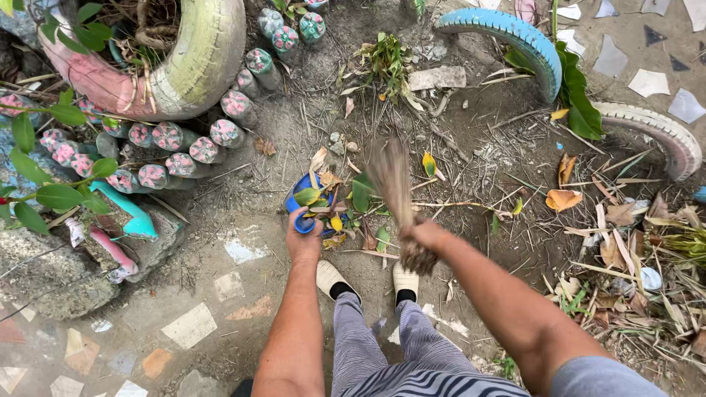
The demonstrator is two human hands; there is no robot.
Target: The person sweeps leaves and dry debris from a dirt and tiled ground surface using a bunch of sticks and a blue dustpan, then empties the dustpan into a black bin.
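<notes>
One blue dustpan and one twig broom on the dirt ground — the left hand wraps tight around the dustpan's handle, the right hand fists the broom's bundle, bristles blurred beside the leaves.

The dustpan is bright blue, holding green and yellow leaves. The hand broom is straw-brown. Trousers carry fine grey-and-white stripes; shoes are cream. One tyre is painted blue, another pale yellow and pink.

Fallen leaves hide most of the blue dustpan.
</notes>
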